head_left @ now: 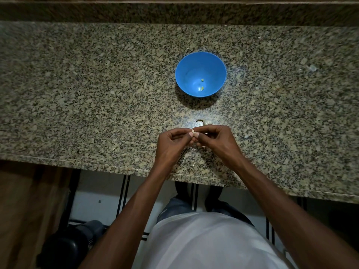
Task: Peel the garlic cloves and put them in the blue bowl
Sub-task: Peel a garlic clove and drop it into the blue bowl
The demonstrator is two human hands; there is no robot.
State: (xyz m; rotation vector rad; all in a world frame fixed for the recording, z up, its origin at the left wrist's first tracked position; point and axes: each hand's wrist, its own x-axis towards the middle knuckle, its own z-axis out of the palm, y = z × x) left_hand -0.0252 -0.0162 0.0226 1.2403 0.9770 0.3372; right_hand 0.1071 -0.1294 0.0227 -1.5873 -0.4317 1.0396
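Note:
A blue bowl point(200, 61) stands on the granite counter point(97, 94), with two small pale garlic pieces point(201, 87) on its bottom. Below it, near the counter's front edge, my left hand point(172, 142) and my right hand point(215, 139) meet fingertip to fingertip. Together they pinch a small garlic clove point(193, 131), mostly hidden between thumbs and fingers. Just behind my right hand lies the rest of the garlic bulb point(206, 122) with its curved dry stem, partly covered by my fingers.
The counter's front edge point(116, 166) runs just under my wrists. A raised granite ledge point(174, 12) borders the back. A small pale scrap point(313, 68) lies at the far right. Below the counter, tiled floor and dark objects point(68, 247) show.

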